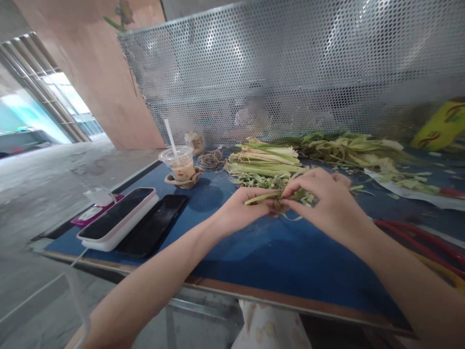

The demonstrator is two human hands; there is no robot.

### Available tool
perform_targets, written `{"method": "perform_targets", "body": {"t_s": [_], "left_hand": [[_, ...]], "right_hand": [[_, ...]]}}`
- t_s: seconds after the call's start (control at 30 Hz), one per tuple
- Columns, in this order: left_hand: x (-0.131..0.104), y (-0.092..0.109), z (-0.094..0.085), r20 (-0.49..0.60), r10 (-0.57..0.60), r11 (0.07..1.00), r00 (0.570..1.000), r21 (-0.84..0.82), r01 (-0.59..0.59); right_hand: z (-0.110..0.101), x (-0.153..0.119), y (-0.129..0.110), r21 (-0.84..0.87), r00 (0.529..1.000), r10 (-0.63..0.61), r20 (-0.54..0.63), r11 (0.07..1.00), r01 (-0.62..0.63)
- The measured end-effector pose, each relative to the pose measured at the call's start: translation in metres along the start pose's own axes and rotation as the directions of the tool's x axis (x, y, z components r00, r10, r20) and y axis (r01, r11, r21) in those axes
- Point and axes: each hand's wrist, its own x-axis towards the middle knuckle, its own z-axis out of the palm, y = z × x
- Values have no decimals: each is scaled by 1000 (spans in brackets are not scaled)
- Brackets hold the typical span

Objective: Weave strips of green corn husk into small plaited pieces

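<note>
Over the blue table my left hand (245, 207) is closed round a small green plant stalk (262, 198), whose cut end points left. My right hand (323, 196) pinches the leafy end of the same stalk between thumb and forefinger, its other fingers curled. Narrow green strips hang below the fingertips. Just behind both hands lies a pile of pale green stalks (267, 167), with shredded leafy tops (254, 181) at its near side.
A plastic cup with a straw (179, 167), twine (210, 160), a black phone (152, 225), a thick white-cased device (118, 215) and a purple socket block (95, 211) stand left. Loose leaves (348, 150) and red-handled tools (417, 237) lie right. A perforated metal screen (283, 72) rises behind.
</note>
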Motion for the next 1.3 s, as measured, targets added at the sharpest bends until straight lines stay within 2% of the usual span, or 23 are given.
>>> {"method": "perform_targets", "body": {"t_s": [0.23,0.37,0.5,0.67,0.83,0.9,1.03,1.17,1.23,1.3], "left_hand": [[0,-2,-5,84,45,996,995,79,-52],[0,-2,-6,70,37,994,997,98,-44],[0,-1,-5,53,35,992,998,119,-41],[0,-4,-4,67,34,997,997,62,-38],[-1,-4,-6,59,72,957,996,276,-86],[-2,-3,-7,54,61,953,997,294,-75],[-2,-2,-5,33,61,976,998,209,-67],[2,-3,-4,81,71,992,994,102,-79],[3,-4,-4,70,67,996,995,55,-71],[4,-5,-5,35,75,997,997,-22,-74]], "right_hand": [[-2,1,1,28,1000,-10,25,1000,9],[-5,0,0,42,999,34,43,998,-35],[-5,0,-2,113,997,16,80,993,-25],[-2,1,-5,120,997,76,-7,990,-75],[-1,-1,-6,124,997,25,79,992,-35],[-1,-1,-4,134,996,20,91,990,-32],[1,0,-1,185,998,35,56,982,-45],[3,0,-2,117,999,-39,-4,992,39],[2,0,-5,82,996,-82,-33,993,84],[-2,0,-7,64,990,-89,-111,993,97]]}}
